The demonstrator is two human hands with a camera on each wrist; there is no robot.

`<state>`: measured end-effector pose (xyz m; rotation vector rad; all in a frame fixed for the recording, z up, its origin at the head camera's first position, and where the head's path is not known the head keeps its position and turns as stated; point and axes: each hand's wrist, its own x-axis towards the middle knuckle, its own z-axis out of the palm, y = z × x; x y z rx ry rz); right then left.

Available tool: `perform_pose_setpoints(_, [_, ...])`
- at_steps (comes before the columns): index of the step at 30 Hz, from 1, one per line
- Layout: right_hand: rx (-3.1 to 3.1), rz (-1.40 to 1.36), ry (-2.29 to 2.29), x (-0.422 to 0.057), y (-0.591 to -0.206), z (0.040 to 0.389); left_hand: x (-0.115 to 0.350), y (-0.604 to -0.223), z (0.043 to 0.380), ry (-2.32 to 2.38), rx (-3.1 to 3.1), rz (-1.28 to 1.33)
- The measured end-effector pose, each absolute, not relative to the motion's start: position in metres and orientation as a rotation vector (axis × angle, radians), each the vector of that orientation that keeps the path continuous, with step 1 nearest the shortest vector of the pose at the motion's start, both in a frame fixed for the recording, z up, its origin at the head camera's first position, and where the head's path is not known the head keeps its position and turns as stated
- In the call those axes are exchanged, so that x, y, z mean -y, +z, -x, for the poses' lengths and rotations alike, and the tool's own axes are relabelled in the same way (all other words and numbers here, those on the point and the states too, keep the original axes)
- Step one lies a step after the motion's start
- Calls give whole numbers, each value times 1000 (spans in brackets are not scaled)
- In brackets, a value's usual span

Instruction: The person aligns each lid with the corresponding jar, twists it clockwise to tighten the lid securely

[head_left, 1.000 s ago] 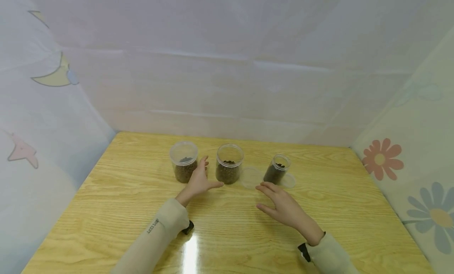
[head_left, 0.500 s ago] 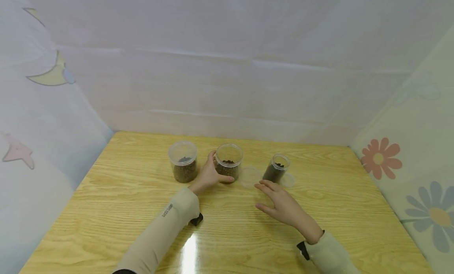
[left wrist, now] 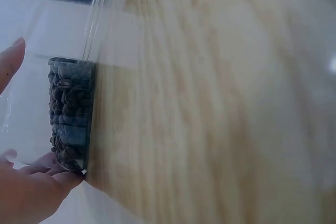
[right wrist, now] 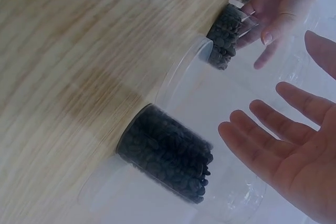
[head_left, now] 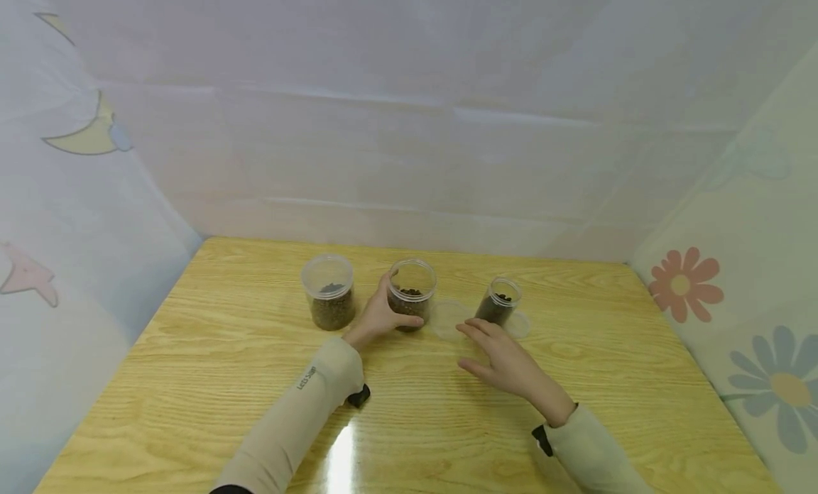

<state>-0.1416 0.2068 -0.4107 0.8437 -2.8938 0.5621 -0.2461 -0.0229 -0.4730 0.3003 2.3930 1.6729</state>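
Observation:
My left hand (head_left: pixel 378 316) holds the middle clear jar (head_left: pixel 417 304), partly filled with dark brown beans, its thumb across the front and its fingers round the left side. The left wrist view shows this jar's beans (left wrist: pixel 71 108) through the wall, between the thumb and the other fingers. My right hand (head_left: pixel 505 358) is just in front of the small narrow jar (head_left: pixel 495 309) of dark beans, fingers spread and slightly bent. Nothing is in the right hand; in the right wrist view its fingers point towards the small jar (right wrist: pixel 164 153). All the jars are uncapped or see-through at the top.
Left of the left hand stands another wide clear jar (head_left: pixel 332 311) with dark contents. A large clear lid (head_left: pixel 449 319) lies between the middle and small jars, and a smaller lid (head_left: pixel 520 326) beside the small jar. A printed cloth (head_left: pixel 409 160) hangs behind the wooden table (head_left: pixel 192 380).
My left hand has moved right from the gap beside the left jar and closed round the middle jar. My right hand has barely shifted, edging slightly towards the small jar.

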Motion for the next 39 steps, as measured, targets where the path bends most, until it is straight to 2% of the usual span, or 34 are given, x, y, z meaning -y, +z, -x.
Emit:
perform_pose_setpoints(20, [3154,-800,307,-182,-428,195,26,-475,248,1672,-2373,-384])
perform_pose_setpoints(39, [3339,-693,138,-168,-446,224,27,-472,246,1679,-2360,-377])
